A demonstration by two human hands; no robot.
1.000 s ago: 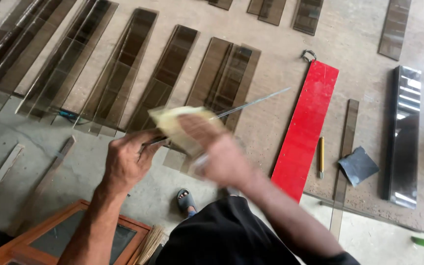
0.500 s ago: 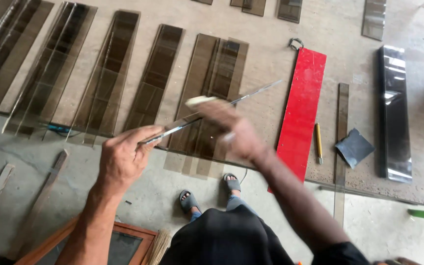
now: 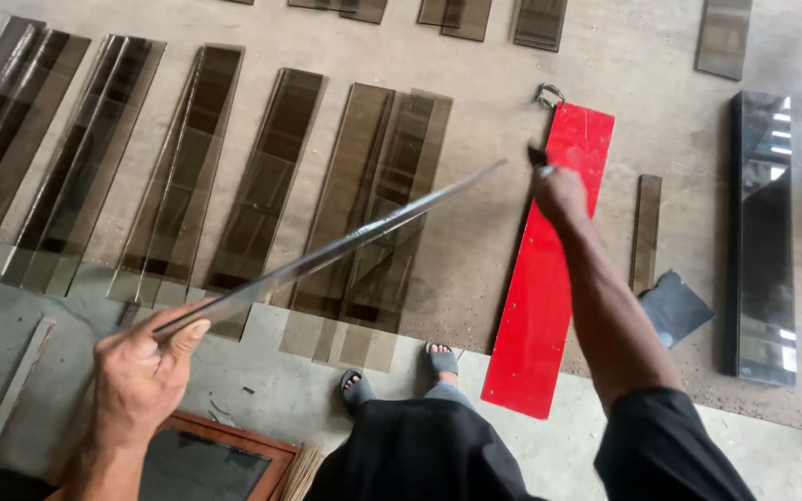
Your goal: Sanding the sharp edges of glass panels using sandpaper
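The left hand [image 3: 141,376] pinches 1 end of a long glass strip [image 3: 327,250], fingers closed around its edge, holding it slanted in the air above the tinted strips [image 3: 234,176] on the floor. The right hand [image 3: 557,190] reaches over the red board [image 3: 549,278], right of the strip; its grip cannot be told. Held at 1 end only, the strip could sag, slip, or cut the fingers.

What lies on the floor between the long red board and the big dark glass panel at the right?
In the head view, a narrow brown strip and a dark grey scrap lie between the red board and the dark panel.
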